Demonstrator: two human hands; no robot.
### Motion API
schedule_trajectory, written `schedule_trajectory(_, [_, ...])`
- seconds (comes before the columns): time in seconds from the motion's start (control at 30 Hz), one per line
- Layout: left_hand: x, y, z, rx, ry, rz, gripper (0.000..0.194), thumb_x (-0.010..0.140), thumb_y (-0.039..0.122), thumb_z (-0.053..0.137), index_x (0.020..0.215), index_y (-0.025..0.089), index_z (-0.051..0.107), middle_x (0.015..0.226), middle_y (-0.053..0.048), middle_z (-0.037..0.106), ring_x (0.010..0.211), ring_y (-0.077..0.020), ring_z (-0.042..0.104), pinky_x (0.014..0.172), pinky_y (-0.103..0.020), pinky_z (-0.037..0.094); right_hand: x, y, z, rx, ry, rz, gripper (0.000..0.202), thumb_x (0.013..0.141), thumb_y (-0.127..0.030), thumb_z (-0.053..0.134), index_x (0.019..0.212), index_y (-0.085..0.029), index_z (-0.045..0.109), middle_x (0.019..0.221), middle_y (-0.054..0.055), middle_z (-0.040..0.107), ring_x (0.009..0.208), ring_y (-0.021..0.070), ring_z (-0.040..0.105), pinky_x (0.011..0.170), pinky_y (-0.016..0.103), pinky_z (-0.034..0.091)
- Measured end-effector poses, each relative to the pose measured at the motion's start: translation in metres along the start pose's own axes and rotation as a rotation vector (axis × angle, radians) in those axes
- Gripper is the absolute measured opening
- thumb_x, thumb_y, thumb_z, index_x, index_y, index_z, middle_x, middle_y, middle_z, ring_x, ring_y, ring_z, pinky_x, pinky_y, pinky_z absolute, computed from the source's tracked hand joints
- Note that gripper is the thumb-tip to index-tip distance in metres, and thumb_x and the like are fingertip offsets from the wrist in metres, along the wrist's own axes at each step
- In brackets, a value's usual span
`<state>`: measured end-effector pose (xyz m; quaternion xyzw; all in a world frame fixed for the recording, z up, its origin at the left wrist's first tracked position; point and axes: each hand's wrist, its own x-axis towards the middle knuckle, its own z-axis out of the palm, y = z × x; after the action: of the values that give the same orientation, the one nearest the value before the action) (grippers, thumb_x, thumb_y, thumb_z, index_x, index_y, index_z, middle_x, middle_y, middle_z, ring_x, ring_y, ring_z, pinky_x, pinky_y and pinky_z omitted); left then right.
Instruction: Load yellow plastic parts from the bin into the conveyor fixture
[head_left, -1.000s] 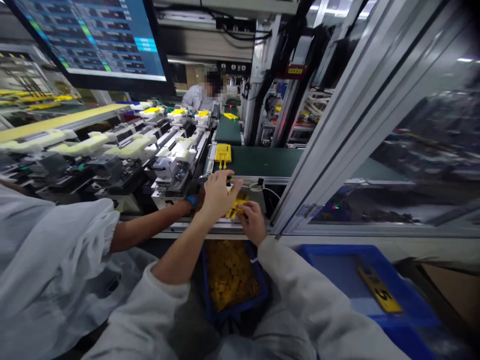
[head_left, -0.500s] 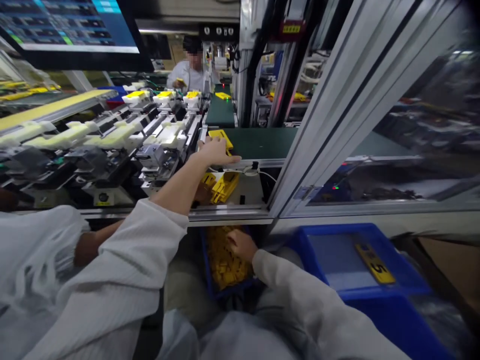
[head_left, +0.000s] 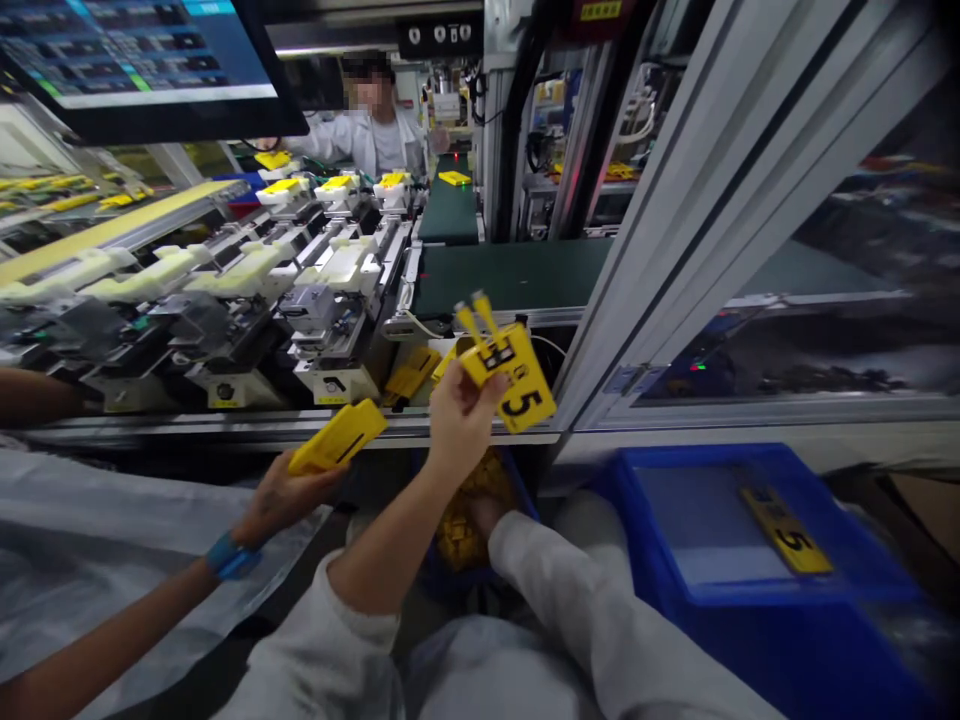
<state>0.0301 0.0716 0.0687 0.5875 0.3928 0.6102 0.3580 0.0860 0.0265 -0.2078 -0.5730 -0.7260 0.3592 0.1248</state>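
My left hand (head_left: 461, 425) is raised in front of the conveyor, its fingers and thumb pinching a flat yellow tag (head_left: 529, 385) printed with a black 5. Two narrow yellow prongs stick up from the tag's upper end. Below it, my right hand (head_left: 491, 512) is down in a blue bin of small yellow pieces (head_left: 461, 535) between my knees; its fingers are hidden. More yellow parts (head_left: 411, 375) lie on the ledge just behind my left hand.
At left, a co-worker's hand (head_left: 281, 495) with a blue wristband holds yellow parts (head_left: 339, 437). A green conveyor (head_left: 517, 275) runs behind. Clamping fixtures (head_left: 330, 310) stand left. Blue trays (head_left: 697, 600), one bearing another 5 tag (head_left: 787, 530), sit right. Another person (head_left: 382, 130) works across.
My left hand has come back from the conveyor edge with the yellow tag. My right hand has sunk deeper into the bin. The co-worker's hand with yellow parts has appeared at left.
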Motion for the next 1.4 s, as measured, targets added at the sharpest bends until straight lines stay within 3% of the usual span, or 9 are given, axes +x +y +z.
schedule_trajectory(0.17, [-0.062,-0.031,-0.06,-0.041,0.087,-0.494,0.04,0.074,0.039,0.073,0.104,0.016,0.062,0.1,-0.008,0.071,0.087,-0.0219,0.068,0.074,-0.031,0.056,-0.016,-0.009,-0.047,0.196,0.234,0.089,0.027,0.089,-0.025,0.047,0.109,-0.016,0.065,0.103,0.011,0.071,0.095,0.0221,0.066,0.085,0.032,0.05])
schedule_trajectory(0.3, [-0.084,-0.045,-0.085,0.0,0.032,-0.625,0.045,0.074,0.044,0.072,0.107,0.016,0.064,0.099,-0.009,0.072,0.086,-0.0233,0.068,0.072,-0.031,0.055,-0.037,-0.047,-0.119,0.676,0.523,-0.073,0.026,0.086,-0.041,0.056,0.101,-0.02,0.062,0.097,0.006,0.069,0.091,0.021,0.065,0.085,0.036,0.052])
schedule_trajectory(0.4, [-0.087,-0.043,-0.083,-0.029,0.0,-0.642,0.046,0.076,0.045,0.068,0.11,0.015,0.062,0.101,-0.009,0.071,0.088,-0.0237,0.068,0.071,-0.03,0.054,-0.05,-0.079,-0.163,0.892,0.405,-0.193,0.023,0.087,-0.04,0.056,0.102,-0.023,0.056,0.091,0.004,0.067,0.084,0.0189,0.065,0.076,0.035,0.055])
schedule_trajectory(0.53, [-0.086,-0.035,-0.077,-0.04,-0.041,-0.635,0.046,0.077,0.045,0.067,0.111,0.015,0.062,0.103,-0.01,0.071,0.086,-0.0236,0.068,0.07,-0.03,0.054,-0.062,-0.104,-0.192,0.683,0.152,-0.409,0.014,0.088,-0.026,0.054,0.099,-0.023,0.06,0.095,0.004,0.064,0.091,0.0171,0.062,0.083,0.034,0.051])
schedule_trajectory(0.73, [-0.085,-0.024,-0.08,0.103,-0.073,-0.549,0.046,0.079,0.044,0.063,0.116,0.015,0.06,0.104,-0.008,0.07,0.093,-0.0246,0.066,0.078,-0.033,0.053,-0.07,-0.119,-0.205,0.385,0.264,-0.438,0.027,0.086,-0.022,0.057,0.112,-0.025,0.062,0.098,0.004,0.066,0.086,0.0172,0.063,0.077,0.032,0.051])
schedule_trajectory(0.97, [-0.084,-0.009,-0.079,0.237,-0.14,-0.475,0.042,0.083,0.041,0.058,0.116,0.015,0.062,0.102,-0.007,0.07,0.09,-0.023,0.065,0.078,-0.031,0.052,-0.068,-0.132,-0.203,0.216,0.37,-0.521,0.018,0.085,-0.016,0.058,0.096,-0.023,0.07,0.096,0.004,0.071,0.09,0.0179,0.066,0.081,0.032,0.052])
schedule_trajectory(1.17, [-0.084,-0.011,-0.079,0.127,-0.136,-0.498,0.043,0.083,0.04,0.059,0.117,0.015,0.061,0.103,-0.008,0.07,0.093,-0.0244,0.065,0.079,-0.033,0.052,-0.066,-0.132,-0.193,0.27,0.464,-0.507,0.011,0.083,-0.018,0.062,0.088,-0.023,0.07,0.085,0.003,0.071,0.082,0.0174,0.066,0.076,0.031,0.053])
schedule_trajectory(1.3, [-0.087,-0.015,-0.08,0.073,-0.125,-0.513,0.046,0.082,0.041,0.06,0.121,0.016,0.059,0.11,-0.009,0.068,0.097,-0.0247,0.064,0.081,-0.034,0.052,-0.062,-0.129,-0.188,0.283,0.515,-0.462,0.009,0.082,-0.023,0.063,0.087,-0.022,0.07,0.1,0.007,0.066,0.096,0.0198,0.062,0.086,0.034,0.05])
schedule_trajectory(1.4, [-0.09,-0.017,-0.079,0.025,-0.118,-0.541,0.047,0.082,0.042,0.06,0.122,0.016,0.057,0.106,-0.009,0.068,0.095,-0.0239,0.064,0.08,-0.033,0.052,-0.059,-0.124,-0.184,0.457,0.392,-0.292,0.02,0.083,-0.032,0.062,0.099,-0.021,0.065,0.102,0.007,0.065,0.086,0.0187,0.063,0.077,0.034,0.052])
